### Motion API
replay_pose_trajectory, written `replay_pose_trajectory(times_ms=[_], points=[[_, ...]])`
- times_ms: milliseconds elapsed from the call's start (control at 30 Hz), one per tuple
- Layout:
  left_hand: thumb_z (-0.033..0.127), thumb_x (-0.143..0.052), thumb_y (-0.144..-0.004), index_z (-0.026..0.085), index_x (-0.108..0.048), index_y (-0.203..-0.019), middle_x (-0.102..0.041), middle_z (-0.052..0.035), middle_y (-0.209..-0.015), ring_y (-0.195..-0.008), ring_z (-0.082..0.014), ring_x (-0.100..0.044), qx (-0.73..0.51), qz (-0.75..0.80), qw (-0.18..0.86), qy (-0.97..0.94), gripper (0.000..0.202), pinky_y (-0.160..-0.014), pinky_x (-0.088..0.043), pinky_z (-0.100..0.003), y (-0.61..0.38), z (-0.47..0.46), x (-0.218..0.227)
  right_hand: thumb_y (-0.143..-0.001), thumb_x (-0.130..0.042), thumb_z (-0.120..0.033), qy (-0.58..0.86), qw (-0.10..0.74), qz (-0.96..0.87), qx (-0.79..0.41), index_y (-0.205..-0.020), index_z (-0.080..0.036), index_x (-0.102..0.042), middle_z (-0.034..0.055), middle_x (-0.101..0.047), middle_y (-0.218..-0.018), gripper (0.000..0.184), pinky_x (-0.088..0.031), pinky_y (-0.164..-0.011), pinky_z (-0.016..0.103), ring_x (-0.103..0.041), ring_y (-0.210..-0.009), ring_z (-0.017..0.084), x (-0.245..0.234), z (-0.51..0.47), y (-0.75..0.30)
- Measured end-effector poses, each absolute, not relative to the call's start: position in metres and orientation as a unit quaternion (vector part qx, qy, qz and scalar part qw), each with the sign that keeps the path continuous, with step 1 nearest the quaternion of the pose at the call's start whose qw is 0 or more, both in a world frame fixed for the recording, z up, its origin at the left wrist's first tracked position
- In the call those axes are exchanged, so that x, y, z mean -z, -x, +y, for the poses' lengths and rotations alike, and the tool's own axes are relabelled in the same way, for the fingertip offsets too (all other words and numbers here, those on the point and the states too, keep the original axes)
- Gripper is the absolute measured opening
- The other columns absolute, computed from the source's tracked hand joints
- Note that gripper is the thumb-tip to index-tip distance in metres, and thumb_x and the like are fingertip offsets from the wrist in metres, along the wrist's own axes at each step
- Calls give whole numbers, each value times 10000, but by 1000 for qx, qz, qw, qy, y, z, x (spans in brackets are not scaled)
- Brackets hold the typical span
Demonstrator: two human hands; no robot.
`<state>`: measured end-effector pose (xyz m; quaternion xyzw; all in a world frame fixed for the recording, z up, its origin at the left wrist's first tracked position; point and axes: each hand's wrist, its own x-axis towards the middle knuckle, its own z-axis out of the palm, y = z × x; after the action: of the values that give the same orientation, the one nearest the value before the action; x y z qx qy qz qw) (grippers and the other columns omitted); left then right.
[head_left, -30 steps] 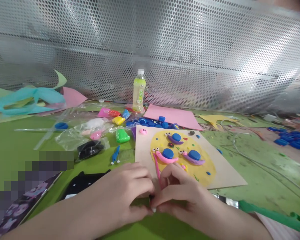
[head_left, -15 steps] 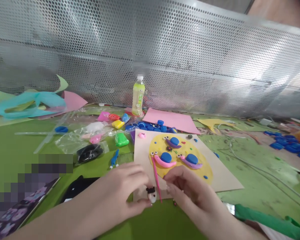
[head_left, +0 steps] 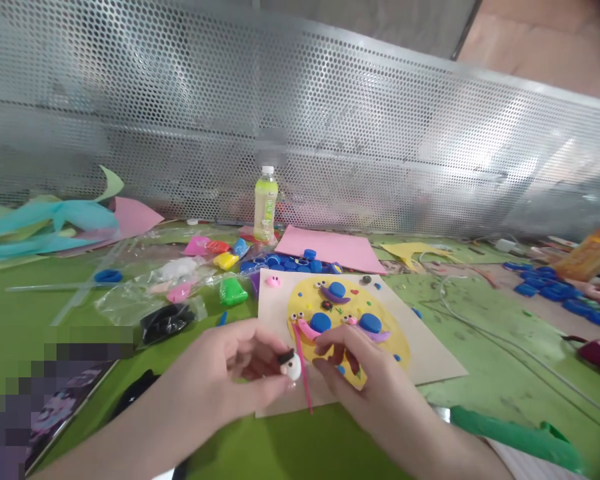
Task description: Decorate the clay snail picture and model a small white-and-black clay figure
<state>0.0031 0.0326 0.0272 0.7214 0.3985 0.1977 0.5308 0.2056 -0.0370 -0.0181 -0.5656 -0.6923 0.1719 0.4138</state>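
My left hand (head_left: 220, 373) pinches a small white clay head (head_left: 293, 368) with a black top and a dark eye, held just over the near left edge of a cream sheet (head_left: 430, 353). My right hand (head_left: 370, 367) is over the sheet with thumb and forefinger nearly together; anything between them is too small to make out. A thin pink clay strip (head_left: 307, 387) runs down between the hands. On the sheet's yellow round patch (head_left: 397, 333) sit three clay snails with blue caps as shells, such as the pink snail (head_left: 307, 329), partly behind my right fingers.
Beyond the sheet lie blue bottle caps (head_left: 285, 265), a pink sheet (head_left: 330, 248) and a drink bottle (head_left: 265, 207). Clay packets, one green (head_left: 233, 291) and one black (head_left: 167, 323), lie to the left. A green tool (head_left: 510, 430) and a cable (head_left: 480, 323) are on the right.
My left hand has lifted and turned the white clay head, so its eye now faces me more. My right hand has moved left and up over the sheet. The view has shifted slightly.
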Motion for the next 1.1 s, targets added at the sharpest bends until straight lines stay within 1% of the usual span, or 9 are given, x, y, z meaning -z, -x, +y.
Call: replay_pose_trajectory(times_ms=[67,167,333,500,600,700,800,1000,1100], points=[[298,-745,-738,226,-655,-881,-684,38,-770,-760,-161,-654,-204,415,527,-713,183,-672,-485,-238,-1,38,-28,-914,-507,-169,551,372,-741,-92,-1026,-186,-575,79,-651,-950,132,-529,-802,434,-583,-920,245,22,-34,-202],[313,-747,-735,226,-652,-890,-692,22,-792,-781,-181,-660,-211,421,515,-716,201,-712,-492,-273,-1,43,-29,-925,-519,-171,559,298,-773,-40,-1113,-145,-590,124,-666,-1077,202,-511,-895,521,-566,-1032,304,24,-33,-193],[332,-774,-701,224,-678,-944,-724,-16,-869,-863,-227,-683,-234,413,536,-698,283,-787,-518,-318,-1,46,-26,-885,-560,-144,629,145,-763,-20,-1245,-93,-587,172,-645,-1179,365,-492,-945,535,-557,-1078,340,19,-29,-183],[412,-783,-712,209,-687,-983,-726,-39,-914,-877,-235,-689,-237,443,565,-654,352,-831,-528,-349,3,48,-26,-743,-655,-60,647,101,-756,-15,-1227,-46,-614,195,-676,-1098,486,-508,-910,529,-591,-1037,370,10,-25,-180],[410,-806,-688,183,-683,-970,-728,-55,-911,-871,-242,-701,-263,421,597,-630,381,-838,-548,-359,4,50,-26,-726,-653,-42,644,96,-759,-5,-1169,-64,-649,184,-688,-1089,443,-518,-887,496,-605,-1037,364,5,-23,-178],[380,-809,-694,160,-669,-986,-740,-75,-914,-903,-252,-714,-268,395,616,-627,392,-877,-549,-379,5,50,-24,-787,-603,-48,627,105,-772,10,-1018,-98,-697,163,-704,-996,254,-525,-842,421,-625,-977,310,5,-20,-177],[351,-802,-707,155,-654,-1002,-749,-75,-897,-882,-258,-729,-260,378,625,-631,384,-922,-531,-422,5,50,-22,-779,-624,-57,606,118,-786,25,-868,-143,-704,135,-702,-894,148,-528,-804,391,-628,-902,279,11,-17,-177],[297,-785,-712,180,-668,-982,-729,-36,-839,-832,-230,-710,-246,357,637,-638,317,-847,-552,-386,5,51,-18,-764,-570,-25,599,167,-782,39,-821,-142,-683,122,-672,-849,172,-546,-757,427,-630,-828,269,14,-20,-194],[276,-789,-701,189,-674,-969,-719,-18,-795,-747,-202,-691,-251,329,654,-634,304,-755,-531,-342,5,52,-11,-852,-471,-40,600,208,-772,37,-865,-145,-657,110,-646,-867,214,-555,-723,406,-630,-793,233,3,-24,-212]])
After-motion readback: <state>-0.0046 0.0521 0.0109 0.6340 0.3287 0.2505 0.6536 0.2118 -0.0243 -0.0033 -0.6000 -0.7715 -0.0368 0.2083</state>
